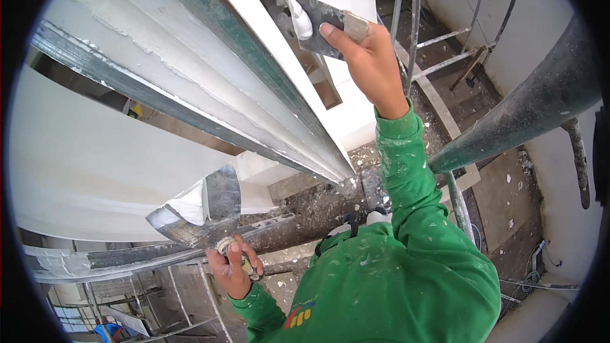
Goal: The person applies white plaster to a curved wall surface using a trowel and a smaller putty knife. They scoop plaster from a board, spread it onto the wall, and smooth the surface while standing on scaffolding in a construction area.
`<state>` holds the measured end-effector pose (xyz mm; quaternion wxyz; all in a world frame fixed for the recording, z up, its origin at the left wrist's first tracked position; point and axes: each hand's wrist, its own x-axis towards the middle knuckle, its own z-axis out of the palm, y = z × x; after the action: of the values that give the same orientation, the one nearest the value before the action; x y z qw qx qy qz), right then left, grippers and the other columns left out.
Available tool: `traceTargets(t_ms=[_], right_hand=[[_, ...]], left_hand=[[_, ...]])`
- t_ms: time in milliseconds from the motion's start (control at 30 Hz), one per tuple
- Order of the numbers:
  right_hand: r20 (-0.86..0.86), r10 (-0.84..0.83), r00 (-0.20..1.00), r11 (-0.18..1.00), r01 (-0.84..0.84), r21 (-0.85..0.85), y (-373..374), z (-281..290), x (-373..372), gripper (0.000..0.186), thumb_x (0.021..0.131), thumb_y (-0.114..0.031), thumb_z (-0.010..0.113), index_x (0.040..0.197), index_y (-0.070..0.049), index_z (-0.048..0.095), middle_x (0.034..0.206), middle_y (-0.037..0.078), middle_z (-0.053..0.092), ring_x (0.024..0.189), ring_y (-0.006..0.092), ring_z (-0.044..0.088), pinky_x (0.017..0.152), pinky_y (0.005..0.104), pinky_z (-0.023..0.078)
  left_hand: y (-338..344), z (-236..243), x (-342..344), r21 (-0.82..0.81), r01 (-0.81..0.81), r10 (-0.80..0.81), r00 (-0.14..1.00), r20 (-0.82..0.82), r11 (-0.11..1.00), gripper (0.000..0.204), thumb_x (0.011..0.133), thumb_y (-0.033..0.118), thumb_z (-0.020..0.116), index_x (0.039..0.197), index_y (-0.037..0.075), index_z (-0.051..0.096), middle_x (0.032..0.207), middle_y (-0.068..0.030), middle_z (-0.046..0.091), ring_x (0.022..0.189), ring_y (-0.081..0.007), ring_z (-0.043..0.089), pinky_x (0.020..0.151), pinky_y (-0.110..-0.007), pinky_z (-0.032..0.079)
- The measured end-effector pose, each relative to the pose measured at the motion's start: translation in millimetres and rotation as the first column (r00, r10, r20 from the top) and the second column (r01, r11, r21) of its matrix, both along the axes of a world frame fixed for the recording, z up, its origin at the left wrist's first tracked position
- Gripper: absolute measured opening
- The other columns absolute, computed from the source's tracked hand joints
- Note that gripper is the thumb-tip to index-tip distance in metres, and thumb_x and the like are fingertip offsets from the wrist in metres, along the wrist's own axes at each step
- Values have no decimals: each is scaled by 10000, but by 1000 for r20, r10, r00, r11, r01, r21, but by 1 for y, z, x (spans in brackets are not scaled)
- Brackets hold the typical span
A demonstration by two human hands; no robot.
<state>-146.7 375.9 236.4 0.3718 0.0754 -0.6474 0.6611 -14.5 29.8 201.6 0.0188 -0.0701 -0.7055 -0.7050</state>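
Observation:
My right hand (368,63) is raised at the upper middle, closed round the pale handle of a broad putty knife (327,16). The thumb presses on the dark blade, and a white lump of plaster (300,18) sits along its far edge. Low on the left, my left hand (235,267) grips the handle of a wide metal plastering blade (222,197). White plaster (190,206) lies in a patch on that blade. Left of my right hand runs a long white moulding (184,67) with rough plaster along it, bordered by dark strips (254,44).
A thick dark pipe (521,101) slants in from the right. Metal scaffold rungs (448,38) stand at the upper right, and more scaffolding (184,292) shows lower left. The floor (324,203) far below is spattered white. Coiled cable (524,286) lies lower right.

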Motion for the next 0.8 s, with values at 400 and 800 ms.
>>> traceTargets(t_ms=[400, 800], right_hand=[[-90, -183, 979, 909, 203, 364, -24, 65, -42, 197, 815, -145, 554, 805, 48, 592, 556, 151, 510, 510, 239, 466, 527, 355, 401], [-52, -130, 990, 955, 139, 262, -13, 62, -12, 182, 807, -101, 534, 807, 74, 586, 637, 235, 553, 577, 384, 522, 610, 447, 439]], left_hand=[[1, -19, 20, 68, -5, -5, 990, 139, 998, 211, 942, 155, 522, 1023, 56, 354, 824, -87, 461, 471, -133, 463, 304, -247, 392], [9, -18, 10, 43, 77, -84, 979, 187, 996, 267, 934, 207, 544, 1029, 23, 376, 740, -86, 468, 492, -145, 475, 350, -265, 406]])
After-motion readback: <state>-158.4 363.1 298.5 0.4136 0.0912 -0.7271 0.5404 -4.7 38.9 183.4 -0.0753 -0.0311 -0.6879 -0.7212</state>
